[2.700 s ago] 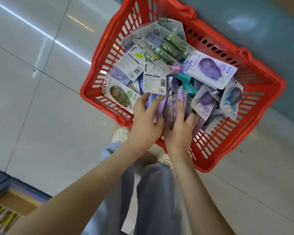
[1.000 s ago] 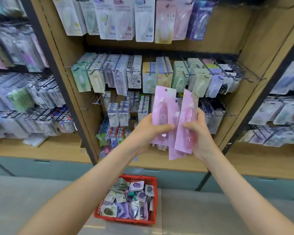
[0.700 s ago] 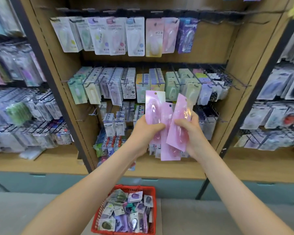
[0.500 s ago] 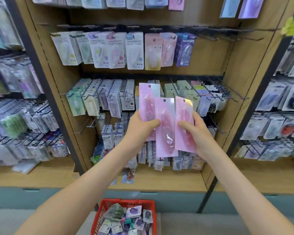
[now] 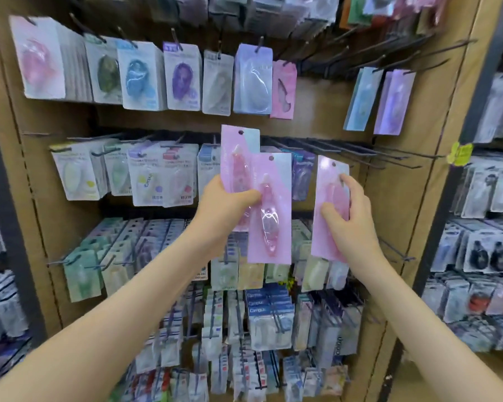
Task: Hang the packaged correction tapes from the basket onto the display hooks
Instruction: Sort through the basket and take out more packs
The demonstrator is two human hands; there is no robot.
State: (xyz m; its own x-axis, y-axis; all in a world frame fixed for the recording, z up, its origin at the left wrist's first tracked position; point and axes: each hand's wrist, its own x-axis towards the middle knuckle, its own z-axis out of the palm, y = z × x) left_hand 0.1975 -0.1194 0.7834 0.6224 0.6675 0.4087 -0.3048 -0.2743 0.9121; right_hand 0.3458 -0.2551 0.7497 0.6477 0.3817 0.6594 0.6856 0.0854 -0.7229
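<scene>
Holding pink packs up before the display, the person has both hands raised at the second row of hooks. The left hand [image 5: 230, 203] grips two overlapping packs, its thumb curled across their fronts. The higher pack [image 5: 238, 152] sits behind and to the left, and the lower pack [image 5: 270, 227] sits in front. The right hand [image 5: 350, 221] holds a third pack [image 5: 327, 242] by its right edge, thumb across the front. A strip of open air parts this pack from the pair. Each of the three packs shows one punched hole near its top edge, and all are held free of the hooks.

Just behind and to the right, a run of bare hooks [image 5: 360, 150] juts out from the wooden back panel [image 5: 331, 123]; blur makes them hard to count. More bare hooks [image 5: 389, 58] stand in the top row, above two hanging packs, one blue [image 5: 360, 100] and one lilac [image 5: 392, 103]. The wooden side wall [image 5: 436, 198] closes the bay near the right hand and carries one yellow tag [image 5: 459, 153]. To the left, the hooks are crowded with packs.
</scene>
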